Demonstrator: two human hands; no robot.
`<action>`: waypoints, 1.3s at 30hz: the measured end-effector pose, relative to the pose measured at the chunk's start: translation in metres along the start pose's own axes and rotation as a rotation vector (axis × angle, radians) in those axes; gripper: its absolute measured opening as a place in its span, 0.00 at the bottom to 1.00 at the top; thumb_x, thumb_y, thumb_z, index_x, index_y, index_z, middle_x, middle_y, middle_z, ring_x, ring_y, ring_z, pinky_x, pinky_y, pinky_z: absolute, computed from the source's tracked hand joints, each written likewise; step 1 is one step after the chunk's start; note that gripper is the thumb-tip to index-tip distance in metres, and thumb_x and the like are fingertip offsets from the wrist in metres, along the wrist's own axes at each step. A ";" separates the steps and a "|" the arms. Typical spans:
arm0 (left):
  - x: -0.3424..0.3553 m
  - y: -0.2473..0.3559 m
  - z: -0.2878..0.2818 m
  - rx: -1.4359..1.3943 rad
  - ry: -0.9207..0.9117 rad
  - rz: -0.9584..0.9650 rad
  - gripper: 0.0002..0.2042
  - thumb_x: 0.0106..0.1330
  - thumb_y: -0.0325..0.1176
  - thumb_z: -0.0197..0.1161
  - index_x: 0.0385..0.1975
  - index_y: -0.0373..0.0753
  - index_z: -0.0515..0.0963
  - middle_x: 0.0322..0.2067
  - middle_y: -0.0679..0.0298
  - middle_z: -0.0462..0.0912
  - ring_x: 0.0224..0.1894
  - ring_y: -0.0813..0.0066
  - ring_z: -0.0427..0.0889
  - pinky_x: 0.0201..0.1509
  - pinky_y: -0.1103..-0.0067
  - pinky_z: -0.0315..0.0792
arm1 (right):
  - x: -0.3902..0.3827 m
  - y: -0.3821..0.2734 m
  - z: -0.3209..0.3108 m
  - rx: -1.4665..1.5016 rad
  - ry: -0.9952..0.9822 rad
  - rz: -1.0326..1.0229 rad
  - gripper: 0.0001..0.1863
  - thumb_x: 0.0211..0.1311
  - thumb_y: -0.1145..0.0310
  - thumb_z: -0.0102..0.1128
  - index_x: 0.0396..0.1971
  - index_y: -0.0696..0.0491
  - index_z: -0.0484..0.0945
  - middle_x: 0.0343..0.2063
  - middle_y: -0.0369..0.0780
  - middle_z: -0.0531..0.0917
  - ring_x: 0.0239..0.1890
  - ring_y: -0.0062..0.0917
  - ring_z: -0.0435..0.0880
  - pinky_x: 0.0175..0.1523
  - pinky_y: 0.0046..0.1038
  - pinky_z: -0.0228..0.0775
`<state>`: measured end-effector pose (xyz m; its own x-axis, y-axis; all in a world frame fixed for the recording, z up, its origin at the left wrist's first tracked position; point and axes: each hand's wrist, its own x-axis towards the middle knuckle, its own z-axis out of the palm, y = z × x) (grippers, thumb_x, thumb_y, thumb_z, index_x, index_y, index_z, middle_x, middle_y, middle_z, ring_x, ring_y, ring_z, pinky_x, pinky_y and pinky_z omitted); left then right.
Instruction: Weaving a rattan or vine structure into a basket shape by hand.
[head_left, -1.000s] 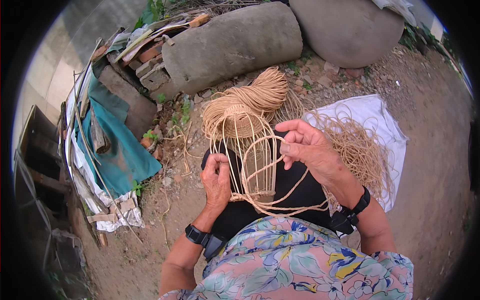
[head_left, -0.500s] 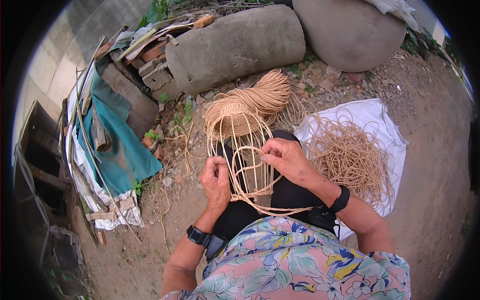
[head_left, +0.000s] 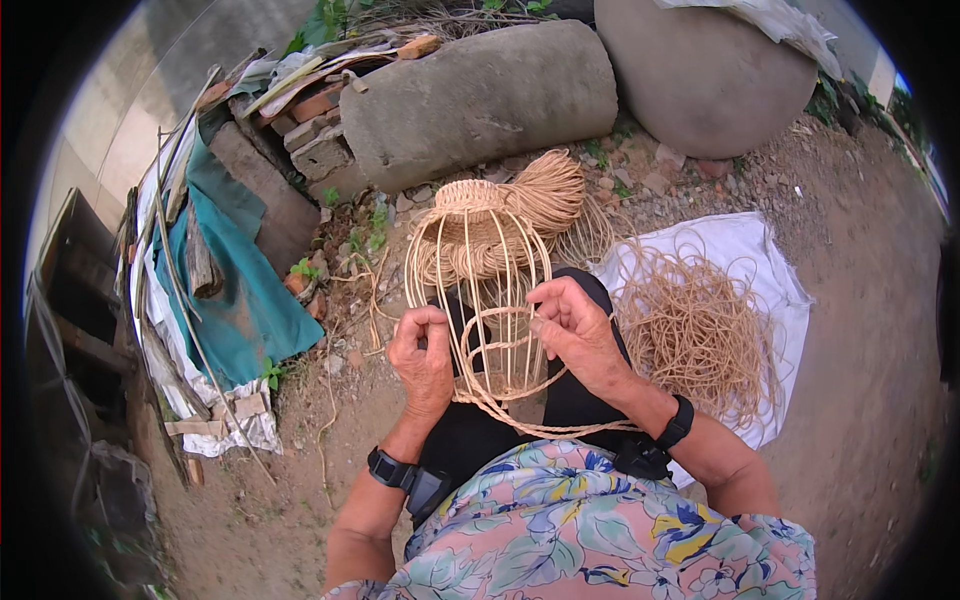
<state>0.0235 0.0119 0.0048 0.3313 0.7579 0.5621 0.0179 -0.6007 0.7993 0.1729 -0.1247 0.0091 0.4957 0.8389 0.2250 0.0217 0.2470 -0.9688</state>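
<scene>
An unfinished basket frame (head_left: 472, 197) lies over my lap, its woven end away from me and long pale ribs running toward me. My left hand (head_left: 422, 358) is closed on the ribs at the frame's left side. My right hand (head_left: 578, 330) pinches at the right side, thumb and forefinger beside the outer rib, where a loop of twisted straw-coloured cord (head_left: 480, 345) meets them; the exact grip is partly hidden. More of this cord curves round the near end of the ribs and trails right across my lap.
Beyond the frame lies a thick bundle of straw-coloured cord (head_left: 552, 195). A tangled cord heap (head_left: 695, 335) rests on a white sack (head_left: 780, 385) at right. Concrete cylinders (head_left: 490, 105) stand behind; teal cloth (head_left: 235, 310) and boards are at left.
The frame has tilted, so its woven band shows higher and the ribs spread more openly. My right hand has shifted slightly right, its fingers loosening a little; my left stays at the left ribs.
</scene>
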 end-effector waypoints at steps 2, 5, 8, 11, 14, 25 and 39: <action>0.010 0.005 -0.004 0.097 0.045 0.292 0.05 0.60 0.18 0.58 0.27 0.37 0.75 0.17 0.70 0.70 0.20 0.83 0.68 0.24 0.83 0.61 | 0.002 -0.007 0.001 -0.182 0.105 -0.035 0.13 0.56 0.80 0.55 0.42 0.58 0.70 0.22 0.34 0.76 0.22 0.14 0.72 0.30 0.20 0.68; 0.031 0.031 -0.017 0.258 0.019 0.593 0.08 0.55 0.15 0.59 0.27 0.38 0.76 0.18 0.66 0.73 0.21 0.77 0.71 0.25 0.80 0.64 | 0.016 0.002 -0.019 -0.514 0.223 -0.145 0.10 0.54 0.79 0.54 0.37 0.56 0.71 0.21 0.41 0.76 0.22 0.28 0.76 0.30 0.29 0.69; 0.042 0.041 -0.032 0.334 0.004 0.796 0.09 0.54 0.14 0.60 0.27 0.39 0.76 0.18 0.65 0.73 0.19 0.76 0.69 0.25 0.80 0.63 | 0.032 0.047 -0.082 -0.873 0.388 -0.109 0.06 0.52 0.79 0.51 0.32 0.56 0.70 0.22 0.48 0.76 0.27 0.47 0.77 0.34 0.43 0.68; 0.054 0.035 -0.047 -0.047 0.224 0.205 0.05 0.59 0.18 0.58 0.27 0.39 0.75 0.18 0.72 0.72 0.20 0.87 0.66 0.23 0.86 0.57 | 0.010 0.093 -0.186 -1.068 0.529 -0.075 0.04 0.54 0.77 0.51 0.31 0.55 0.69 0.22 0.49 0.77 0.29 0.50 0.78 0.35 0.46 0.67; 0.085 0.006 -0.080 -0.105 0.311 0.003 0.04 0.61 0.21 0.56 0.27 0.38 0.75 0.19 0.75 0.71 0.22 0.90 0.66 0.23 0.87 0.58 | -0.027 0.100 -0.267 -1.100 0.721 0.090 0.03 0.55 0.76 0.51 0.31 0.55 0.70 0.19 0.49 0.77 0.28 0.47 0.79 0.36 0.44 0.68; 0.061 -0.022 -0.053 0.152 0.059 -0.037 0.03 0.61 0.25 0.58 0.27 0.37 0.77 0.17 0.74 0.68 0.21 0.88 0.64 0.24 0.84 0.60 | 0.014 0.004 -0.081 0.234 -0.104 0.373 0.15 0.65 0.68 0.56 0.50 0.57 0.73 0.11 0.30 0.70 0.10 0.13 0.65 0.17 0.16 0.58; 0.020 -0.033 0.012 -0.290 -0.016 -0.316 0.07 0.64 0.23 0.52 0.27 0.37 0.78 0.18 0.77 0.70 0.20 0.91 0.62 0.22 0.88 0.55 | -0.034 -0.002 -0.066 0.249 -0.080 0.414 0.18 0.71 0.52 0.51 0.25 0.49 0.69 0.10 0.25 0.60 0.11 0.09 0.52 0.16 0.16 0.44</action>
<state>0.0409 0.0433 -0.0128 0.3663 0.8877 0.2788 -0.1448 -0.2417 0.9595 0.2137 -0.1858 -0.0031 0.3500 0.9235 -0.1572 -0.3759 -0.0152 -0.9265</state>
